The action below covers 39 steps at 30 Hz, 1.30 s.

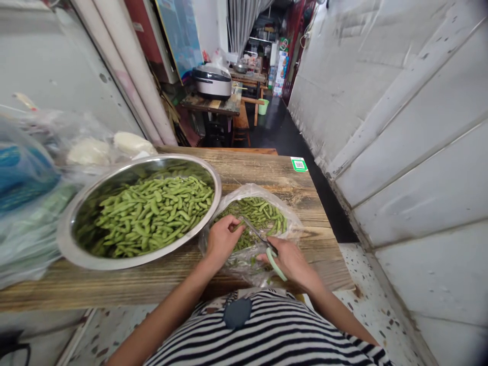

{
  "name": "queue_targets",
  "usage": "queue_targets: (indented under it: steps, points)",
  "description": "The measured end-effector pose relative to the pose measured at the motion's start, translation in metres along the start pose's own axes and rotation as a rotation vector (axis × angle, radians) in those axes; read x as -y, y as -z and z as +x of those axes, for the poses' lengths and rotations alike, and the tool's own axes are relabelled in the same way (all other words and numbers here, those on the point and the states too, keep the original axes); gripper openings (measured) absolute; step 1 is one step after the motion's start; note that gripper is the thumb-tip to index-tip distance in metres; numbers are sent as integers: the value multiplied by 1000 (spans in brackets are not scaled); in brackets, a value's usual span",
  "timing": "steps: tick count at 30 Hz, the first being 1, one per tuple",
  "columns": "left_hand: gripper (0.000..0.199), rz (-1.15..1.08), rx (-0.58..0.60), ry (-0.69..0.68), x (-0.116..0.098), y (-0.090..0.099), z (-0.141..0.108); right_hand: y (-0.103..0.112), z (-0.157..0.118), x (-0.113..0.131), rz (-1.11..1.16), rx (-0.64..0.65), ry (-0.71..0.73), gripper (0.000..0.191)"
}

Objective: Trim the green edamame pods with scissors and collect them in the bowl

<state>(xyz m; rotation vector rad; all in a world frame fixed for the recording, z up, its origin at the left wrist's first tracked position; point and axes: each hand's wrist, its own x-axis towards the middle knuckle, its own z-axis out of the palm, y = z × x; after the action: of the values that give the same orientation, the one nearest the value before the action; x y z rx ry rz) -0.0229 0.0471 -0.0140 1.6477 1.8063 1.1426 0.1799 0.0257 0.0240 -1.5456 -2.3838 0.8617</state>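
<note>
At a wooden table (236, 165), a person's left hand (224, 238) is pinching a green pod (240, 225) between thumb and fingers, while the right hand (288, 258) is gripping green-handled scissors (256, 232). The pod is sitting up and to the left of the right hand, straight along the line of the blades; the left hand is being the nearer one to it. The scissors are pointing away from the near edge, their long axis slanting toward the table's far left; whether the tips are touching the pod cannot be told, nor can the pod's own axis. Both hands are working over a clear plastic bag (293, 229) of pods near the near edge, with a steel basin (110, 264) standing just left.
</note>
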Motion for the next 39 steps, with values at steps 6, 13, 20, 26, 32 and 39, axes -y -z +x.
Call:
queue_targets:
  steps: [6, 13, 20, 26, 32, 39]
  points:
    - [11, 67, -122, -243, -3, 1, -9, -7, -4, 9, -84, -6, -13, 32]
    - [13, -43, -74, -37, -1, -5, -8, -4, 1, -3, 86, -5, -4, 32]
    - [17, -221, 132, 92, -1, 3, -1, 6, 0, -8, 191, 1, 58, 34]
    - [17, -249, 238, -76, 6, 12, 0, 6, -2, -8, 108, -38, 83, 30]
    - [14, -281, 225, -139, 8, 15, 0, 9, -3, -12, 25, -35, 113, 29]
    - [15, -267, 145, -133, 8, 14, 0, 9, 0, -16, 83, -53, 94, 27]
